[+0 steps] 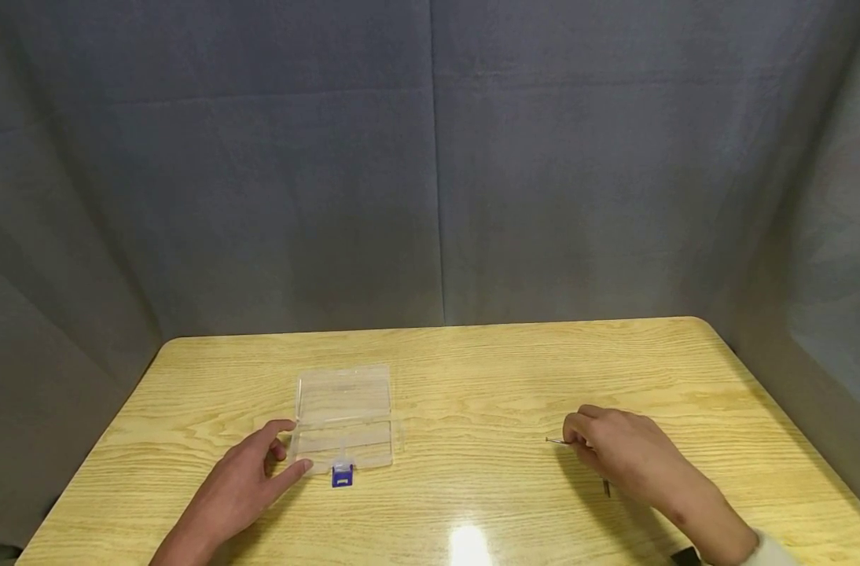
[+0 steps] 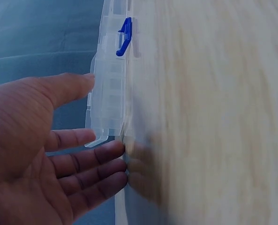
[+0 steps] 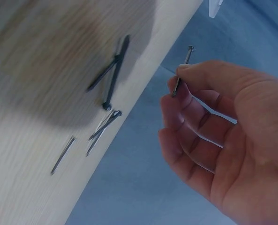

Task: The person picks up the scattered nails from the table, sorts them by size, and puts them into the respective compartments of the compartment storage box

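Observation:
A clear plastic box [image 1: 345, 417] with a blue latch [image 1: 342, 475] lies flat on the wooden table [image 1: 472, 369]. My left hand [image 1: 293, 448] rests open at its left side. In the left wrist view the left hand [image 2: 100, 116] has its thumb [image 2: 68, 89] by the box [image 2: 108, 70] and its straight fingers [image 2: 94, 161] at the box's corner, below the blue latch [image 2: 124, 35]. My right hand [image 1: 573, 440] pinches a thin nail [image 1: 556, 441] just above the table. In the right wrist view the right hand [image 3: 175, 80] holds this nail [image 3: 184, 65] between thumb and fingertips.
Several loose nails [image 3: 111, 77] lie on the table beneath the right hand, more of them [image 3: 103, 124] close to the table edge. One of the nails [image 1: 606, 487] shows beside the right hand in the head view. A grey cloth backdrop [image 1: 430, 157] surrounds the table.

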Available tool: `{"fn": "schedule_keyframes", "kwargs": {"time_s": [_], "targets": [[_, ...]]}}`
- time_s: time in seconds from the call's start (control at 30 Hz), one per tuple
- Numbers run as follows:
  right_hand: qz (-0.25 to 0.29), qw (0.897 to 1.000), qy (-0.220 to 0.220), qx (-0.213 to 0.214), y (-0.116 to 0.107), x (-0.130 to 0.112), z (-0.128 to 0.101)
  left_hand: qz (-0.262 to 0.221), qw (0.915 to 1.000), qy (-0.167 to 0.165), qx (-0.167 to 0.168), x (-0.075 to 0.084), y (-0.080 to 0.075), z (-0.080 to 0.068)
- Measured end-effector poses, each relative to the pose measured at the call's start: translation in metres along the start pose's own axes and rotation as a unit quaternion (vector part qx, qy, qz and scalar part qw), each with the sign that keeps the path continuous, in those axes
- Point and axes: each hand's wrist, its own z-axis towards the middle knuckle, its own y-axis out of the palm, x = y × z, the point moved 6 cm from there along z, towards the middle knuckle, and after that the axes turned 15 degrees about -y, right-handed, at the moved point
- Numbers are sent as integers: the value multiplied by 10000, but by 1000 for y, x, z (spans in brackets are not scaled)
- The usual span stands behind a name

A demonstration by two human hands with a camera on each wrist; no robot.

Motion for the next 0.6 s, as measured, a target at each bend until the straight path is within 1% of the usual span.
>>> {"fn": "schedule_keyframes", "kwargs": {"time_s": [0.17,0.27,0.4,0.6], "targets": [[156,9998,-91,-37,-1,-7,7,99,9999,107,80,4,0,0],[249,9996,-119,-49,0,-10,10,51,9997,188,122,7,0,0],[286,9993,-227,37,-1,-13,14,9,9995,246,215,9,-1,-1],[345,9984,-440,125,1,-20,25,-60,9995,167,258,8,-1,-1]]}}
